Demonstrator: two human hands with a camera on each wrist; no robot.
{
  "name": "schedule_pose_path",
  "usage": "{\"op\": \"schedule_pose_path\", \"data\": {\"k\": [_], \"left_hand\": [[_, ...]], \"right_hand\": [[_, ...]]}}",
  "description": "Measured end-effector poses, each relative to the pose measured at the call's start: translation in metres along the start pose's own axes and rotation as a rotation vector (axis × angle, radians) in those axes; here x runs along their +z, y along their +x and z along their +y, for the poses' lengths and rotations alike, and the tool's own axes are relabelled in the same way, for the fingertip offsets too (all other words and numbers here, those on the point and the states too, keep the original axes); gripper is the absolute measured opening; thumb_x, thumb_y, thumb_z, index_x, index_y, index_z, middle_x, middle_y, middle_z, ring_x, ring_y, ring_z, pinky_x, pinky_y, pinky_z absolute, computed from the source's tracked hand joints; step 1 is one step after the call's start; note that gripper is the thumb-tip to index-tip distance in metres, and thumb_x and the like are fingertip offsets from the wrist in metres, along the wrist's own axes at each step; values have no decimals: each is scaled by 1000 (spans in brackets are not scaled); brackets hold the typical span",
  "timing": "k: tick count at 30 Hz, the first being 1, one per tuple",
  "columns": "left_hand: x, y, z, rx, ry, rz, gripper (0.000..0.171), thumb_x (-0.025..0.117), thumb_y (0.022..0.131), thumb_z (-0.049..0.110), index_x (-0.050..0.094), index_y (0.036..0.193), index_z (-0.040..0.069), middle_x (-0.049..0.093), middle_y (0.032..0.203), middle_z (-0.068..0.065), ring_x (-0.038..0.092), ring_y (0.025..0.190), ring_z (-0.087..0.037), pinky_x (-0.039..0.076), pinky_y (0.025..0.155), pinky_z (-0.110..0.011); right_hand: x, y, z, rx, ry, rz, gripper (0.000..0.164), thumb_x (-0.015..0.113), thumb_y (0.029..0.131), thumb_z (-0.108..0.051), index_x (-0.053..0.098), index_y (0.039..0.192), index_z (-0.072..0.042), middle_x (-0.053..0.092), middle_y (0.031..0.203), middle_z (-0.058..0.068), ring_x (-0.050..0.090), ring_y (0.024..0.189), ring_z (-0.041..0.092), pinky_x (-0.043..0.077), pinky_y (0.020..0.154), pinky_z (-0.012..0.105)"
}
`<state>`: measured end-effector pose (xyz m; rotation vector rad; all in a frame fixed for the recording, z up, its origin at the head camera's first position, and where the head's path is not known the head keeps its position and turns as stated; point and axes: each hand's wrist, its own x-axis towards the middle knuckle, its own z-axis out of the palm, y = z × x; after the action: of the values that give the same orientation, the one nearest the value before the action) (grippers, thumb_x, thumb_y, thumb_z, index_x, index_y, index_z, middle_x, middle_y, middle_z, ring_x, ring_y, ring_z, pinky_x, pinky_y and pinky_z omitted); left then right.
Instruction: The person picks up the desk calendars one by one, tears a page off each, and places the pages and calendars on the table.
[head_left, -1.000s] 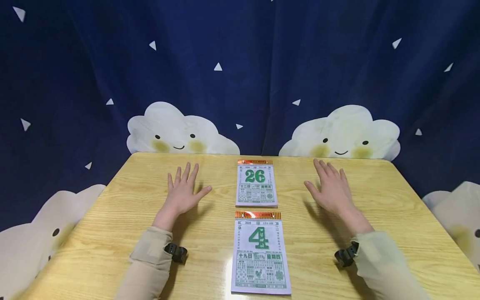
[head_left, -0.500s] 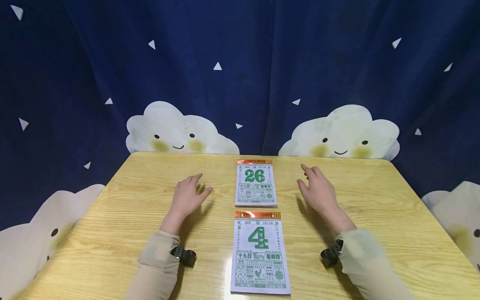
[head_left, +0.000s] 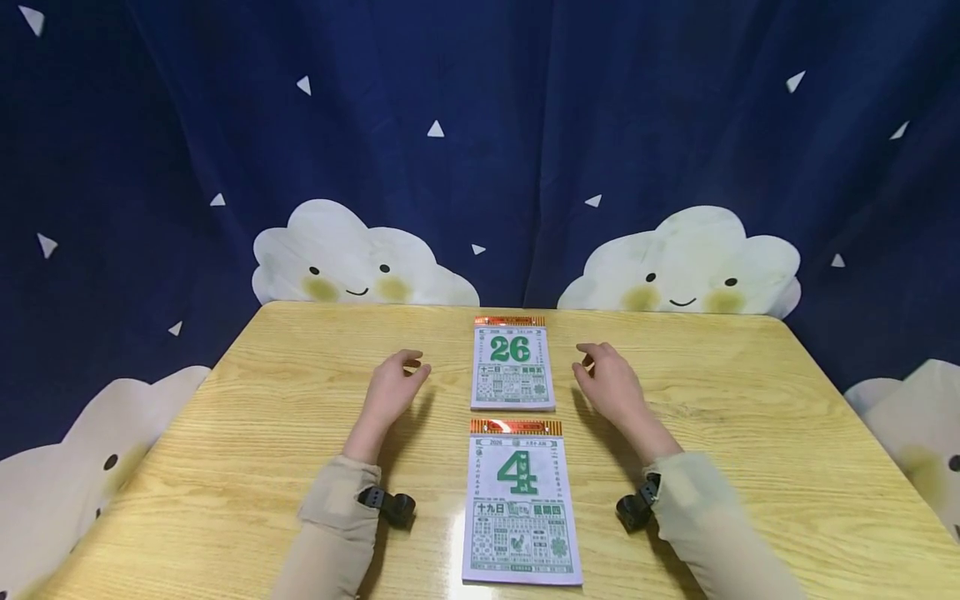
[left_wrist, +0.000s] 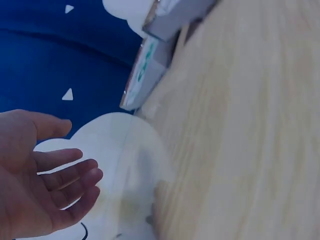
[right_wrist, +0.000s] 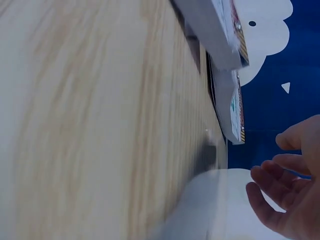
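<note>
Two tear-off calendars lie in line down the middle of the table. The farther calendar (head_left: 512, 371) shows a green 26, the nearer calendar (head_left: 521, 508) a green 4, each with a shiny orange band along its top. To the left of the farther one hovers my left hand (head_left: 393, 385), its fingers loosely bent and nothing in them. My right hand (head_left: 611, 385) hangs to the right of that calendar, likewise loosely curled and holding nothing. Both wrist views show a gap between the hand and the calendars, whose thick sides are seen edge-on.
A pale wooden table (head_left: 262, 417) carries both calendars. Behind it hangs a dark blue curtain (head_left: 480, 150) printed with white triangles and smiling clouds. Each wrist wears a small black camera, the left camera (head_left: 390, 507) and the right camera (head_left: 637, 505).
Both hands have moved inward toward the farther calendar from either side. Their fingers, spread straight a second ago, are now loosely bent. The calendars have stayed in place.
</note>
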<state>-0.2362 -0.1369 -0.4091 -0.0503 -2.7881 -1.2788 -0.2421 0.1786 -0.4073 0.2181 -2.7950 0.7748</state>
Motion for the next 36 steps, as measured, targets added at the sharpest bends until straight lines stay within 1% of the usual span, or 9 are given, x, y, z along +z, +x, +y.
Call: {"op": "schedule_pose_path", "data": {"k": [4,8,13,18,23,27,29,32,36], "left_hand": [[7,3,7,-1,-64,3,38,52,91,22,53,124,3,61,109,-13,59,92,-26,49,63,-29],[16,5,15,-28,-123,-11,37,53,90,18,54,122,0,60,103,-15,60,84,-25,49,57,-26],[30,7,24,-89,-227,-44,34,55,87,12,55,117,-6,60,94,-17,62,77,-30,55,63,-31],[41,7,29,-128,-251,-75,33,55,86,9,57,113,-9,62,88,-18,61,71,-27,54,62,-32],[50,7,37,-208,-330,-116,37,56,86,10,53,117,-9,60,102,-22,62,82,-26,55,66,-30],[56,8,44,-259,-396,-96,42,55,84,8,49,121,-11,56,110,-25,60,91,-28,55,66,-29],[57,9,47,-283,-376,-71,43,55,83,7,49,122,-11,57,111,-25,60,91,-28,55,65,-29],[59,10,52,-310,-288,-41,44,55,81,6,50,122,-10,56,114,-24,59,90,-28,53,64,-28],[63,12,56,-314,-186,-25,43,55,79,4,52,120,-9,55,118,-23,56,98,-30,52,73,-32]], "right_hand": [[6,3,-6,59,133,-37,36,54,88,-16,56,118,3,58,94,14,57,81,25,47,66,34],[11,6,-11,119,230,-81,37,52,88,-14,54,120,4,60,98,17,58,79,24,47,63,30],[20,9,-14,214,248,-139,39,52,87,-13,52,122,5,60,101,16,56,73,19,45,56,23],[29,12,-21,274,255,-183,42,54,85,-13,51,123,6,60,102,17,55,81,20,48,63,25],[31,12,-26,305,223,-198,44,54,85,-13,50,123,8,60,102,16,54,88,23,48,77,34],[30,12,-28,339,220,-187,45,54,83,-12,50,123,8,60,105,18,54,90,24,47,80,36],[30,13,-30,368,240,-185,44,54,82,-12,52,122,7,60,109,19,54,92,24,47,78,33],[30,14,-32,417,289,-193,40,54,83,-12,54,119,6,58,114,21,54,94,25,48,74,31],[30,14,-32,464,350,-190,35,53,86,-10,56,116,7,56,117,23,53,101,29,48,80,35]]}}
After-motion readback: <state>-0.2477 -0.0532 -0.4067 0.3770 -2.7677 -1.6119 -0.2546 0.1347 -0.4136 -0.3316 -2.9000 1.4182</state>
